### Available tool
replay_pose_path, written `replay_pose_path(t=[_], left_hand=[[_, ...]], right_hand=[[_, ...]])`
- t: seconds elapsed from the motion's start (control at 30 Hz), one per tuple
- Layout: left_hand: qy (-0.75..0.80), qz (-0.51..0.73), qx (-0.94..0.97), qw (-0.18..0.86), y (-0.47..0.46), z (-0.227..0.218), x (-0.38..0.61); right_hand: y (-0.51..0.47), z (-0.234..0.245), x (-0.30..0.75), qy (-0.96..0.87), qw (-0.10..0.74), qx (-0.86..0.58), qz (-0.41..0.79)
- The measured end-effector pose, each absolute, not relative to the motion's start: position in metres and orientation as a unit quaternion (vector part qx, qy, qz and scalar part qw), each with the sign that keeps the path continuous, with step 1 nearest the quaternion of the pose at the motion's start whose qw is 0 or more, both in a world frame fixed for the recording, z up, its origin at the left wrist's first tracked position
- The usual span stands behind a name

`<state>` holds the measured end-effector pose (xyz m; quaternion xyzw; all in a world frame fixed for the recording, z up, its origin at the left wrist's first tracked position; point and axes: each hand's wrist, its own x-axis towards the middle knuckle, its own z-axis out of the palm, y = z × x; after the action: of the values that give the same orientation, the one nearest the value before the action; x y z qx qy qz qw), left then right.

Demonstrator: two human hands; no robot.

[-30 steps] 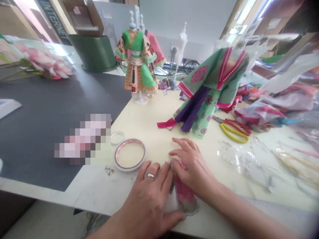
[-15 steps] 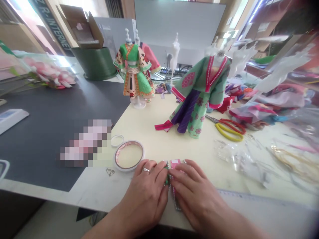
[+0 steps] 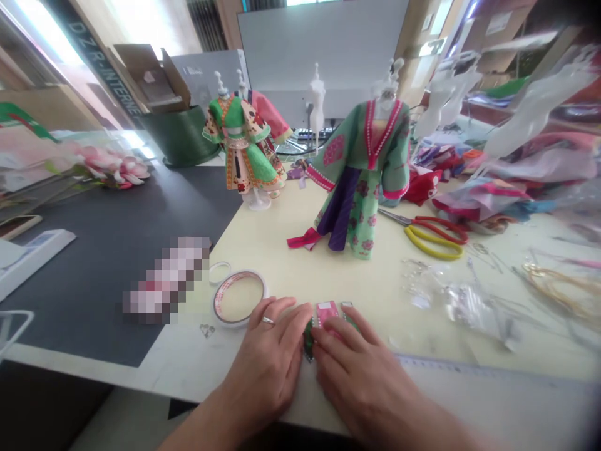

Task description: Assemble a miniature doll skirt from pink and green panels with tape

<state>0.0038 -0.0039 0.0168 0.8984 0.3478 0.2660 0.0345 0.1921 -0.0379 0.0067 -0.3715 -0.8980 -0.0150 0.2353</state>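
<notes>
Both of my hands lie flat on a small pink and green trimmed paper piece [image 3: 327, 311] near the front edge of the cream table [image 3: 282, 250]. My left hand [image 3: 272, 366], with a ring on one finger, presses its left side, fingers stretched out. My right hand [image 3: 357, 376] covers its right side, fingers flat. Only the top end of the piece shows between the fingertips. A roll of double-sided tape [image 3: 237, 297] lies just left of my left hand, and a smaller tape ring [image 3: 219, 272] sits beside it.
A green and purple paper robe on a stand [image 3: 361, 181] rises behind my hands. Another dressed mannequin [image 3: 241, 153] stands further back left. Red and yellow scissors [image 3: 434, 235] lie to the right, with clear plastic bags [image 3: 451, 294], fabric scraps and a ruler [image 3: 469, 369]. A dark mat [image 3: 94, 250] covers the left.
My right hand slid down from the top of the paper piece toward me and now covers most of it. My left hand stayed pressed beside it. The view tilted up slightly.
</notes>
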Motion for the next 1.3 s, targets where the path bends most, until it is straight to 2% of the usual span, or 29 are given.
replay_pose_path(t=[0.3,0.53,0.73,0.93,1.17,1.3], left_hand=[[0.385,0.248,0.889,0.024,-0.007,0.017,0.017],[0.407,0.292,0.858,0.115,-0.002,0.021,0.0],[0.365,0.252,0.896,0.027,-0.004,0.018,0.005],[0.389,0.237,0.89,-0.027,-0.01,0.016,0.021],[0.393,0.279,0.872,0.083,-0.007,0.019,0.002],[0.381,0.304,0.871,0.061,-0.007,0.02,-0.003]], right_hand=[[-0.039,0.008,0.192,-0.897,0.231,-0.376,-0.015],[-0.042,0.007,0.193,-0.902,0.211,-0.376,-0.001],[-0.042,0.007,0.193,-0.899,0.226,-0.375,0.002],[-0.041,0.007,0.192,-0.892,0.236,-0.386,0.007],[-0.042,0.008,0.193,-0.894,0.23,-0.385,0.004],[-0.042,0.007,0.193,-0.891,0.235,-0.388,0.005]])
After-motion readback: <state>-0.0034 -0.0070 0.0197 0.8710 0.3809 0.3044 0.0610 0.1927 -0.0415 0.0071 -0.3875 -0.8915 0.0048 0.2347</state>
